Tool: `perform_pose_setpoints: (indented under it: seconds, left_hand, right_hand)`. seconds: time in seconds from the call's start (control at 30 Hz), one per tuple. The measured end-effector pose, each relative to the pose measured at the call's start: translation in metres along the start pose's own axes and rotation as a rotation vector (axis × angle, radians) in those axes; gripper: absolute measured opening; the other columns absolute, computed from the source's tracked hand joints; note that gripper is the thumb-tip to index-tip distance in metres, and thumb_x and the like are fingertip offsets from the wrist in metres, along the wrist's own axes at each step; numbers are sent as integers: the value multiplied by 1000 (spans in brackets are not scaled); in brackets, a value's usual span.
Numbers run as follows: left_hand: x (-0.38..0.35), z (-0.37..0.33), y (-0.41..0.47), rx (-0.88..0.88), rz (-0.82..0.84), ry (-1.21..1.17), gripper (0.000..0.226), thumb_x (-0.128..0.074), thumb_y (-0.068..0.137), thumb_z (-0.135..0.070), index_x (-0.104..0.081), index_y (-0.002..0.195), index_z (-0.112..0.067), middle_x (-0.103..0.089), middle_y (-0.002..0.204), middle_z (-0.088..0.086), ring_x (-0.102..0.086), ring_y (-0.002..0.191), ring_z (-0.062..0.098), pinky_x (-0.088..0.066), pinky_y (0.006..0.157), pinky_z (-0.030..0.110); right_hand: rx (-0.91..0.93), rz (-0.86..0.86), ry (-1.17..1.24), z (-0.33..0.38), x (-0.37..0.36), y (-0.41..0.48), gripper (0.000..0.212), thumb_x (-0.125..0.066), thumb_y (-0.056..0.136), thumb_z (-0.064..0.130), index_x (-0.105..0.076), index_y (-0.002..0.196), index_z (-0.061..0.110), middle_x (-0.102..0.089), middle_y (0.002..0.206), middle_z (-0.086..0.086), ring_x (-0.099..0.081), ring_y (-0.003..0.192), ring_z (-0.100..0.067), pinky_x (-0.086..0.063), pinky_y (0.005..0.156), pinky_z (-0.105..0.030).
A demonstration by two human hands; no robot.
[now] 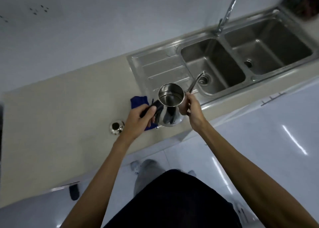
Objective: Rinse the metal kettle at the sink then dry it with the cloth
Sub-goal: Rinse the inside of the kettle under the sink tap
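Two hands hold the shiny metal kettle [170, 114] over the edge of the counter [60, 117]; your left hand [139, 118] is closed around its black handle [151, 107]; your right hand [190, 107] wraps the kettle's side by the thin spout [196, 81]; the kettle's top is open; the blue cloth [138, 102] lies just past your left hand; the lid [117, 126] sits left of that hand; the sink [214, 67] is beyond your right hand.

It was a kitchen: a stainless steel sink [224, 43] with 2 basins and a ribbed draining board was set into a beige table [60, 107], with a tap [227, 12] against pale walls.
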State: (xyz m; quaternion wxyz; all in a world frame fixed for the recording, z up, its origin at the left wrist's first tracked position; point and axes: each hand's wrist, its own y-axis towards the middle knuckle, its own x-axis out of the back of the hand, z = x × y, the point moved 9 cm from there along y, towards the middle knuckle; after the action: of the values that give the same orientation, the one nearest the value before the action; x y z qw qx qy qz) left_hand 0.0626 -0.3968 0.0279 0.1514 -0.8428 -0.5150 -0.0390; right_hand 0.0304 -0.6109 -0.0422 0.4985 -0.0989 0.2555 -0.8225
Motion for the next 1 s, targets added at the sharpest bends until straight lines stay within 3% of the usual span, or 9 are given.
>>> perform_pose_setpoints:
  seconds: [0.1,0.23,0.37,0.47,0.67,0.83,1.0]
  left_hand:
    - [-63,-12,15,-9,37,-6,33,-58,102,-29,-63,81,-3,-61,63,1,-53,52,8,-44,52,21]
    - [-137,-32,36,-39,127,20,45,-67,92,-38,-61,89,7,-55,67,6,-51,59,14,-42,57,29]
    - [-189,-46,67,-13,176,39,62,-67,77,-60,-67,92,0,-60,64,3,-54,59,17,-43,57,32]
    - [-218,-48,98,14,191,20,41,-69,80,-57,-66,69,-18,-59,55,-4,-51,50,14,-40,53,29]
    - [-254,-53,154,100,168,-11,38,-69,80,-59,-69,64,-24,-64,60,-2,-55,50,10,-42,47,20]
    - [-268,-70,186,136,165,-33,34,-67,88,-50,-70,63,-27,-66,60,-3,-59,53,8,-44,49,16]
    - [-267,-78,202,125,17,-111,29,-68,90,-42,-74,65,-29,-73,64,-1,-65,57,7,-49,53,14]
  right_hand:
    - [33,-24,-3,11,69,4,30,-41,98,44,-66,88,31,-65,66,20,-55,78,-6,-43,72,-25]
    - [12,-83,11,20,148,15,32,-41,100,43,-60,97,18,-60,79,6,-52,79,-11,-42,82,-30]
    - [10,-132,18,34,206,37,31,-41,100,42,-59,85,21,-59,71,8,-51,75,-10,-38,88,-34]
    - [-1,-130,29,48,234,62,31,-43,100,43,-61,97,18,-60,83,4,-52,81,-10,-37,91,-35]
    - [-28,-68,-23,87,259,122,27,-46,100,42,-60,92,20,-58,83,2,-50,84,-14,-36,83,-31]
    - [-6,39,-49,123,259,171,33,-47,99,39,-61,71,30,-59,55,16,-48,63,-9,-36,66,-26]
    - [-11,195,-115,142,240,215,47,-47,95,44,-69,55,33,-61,52,15,-54,47,3,-34,60,-25]
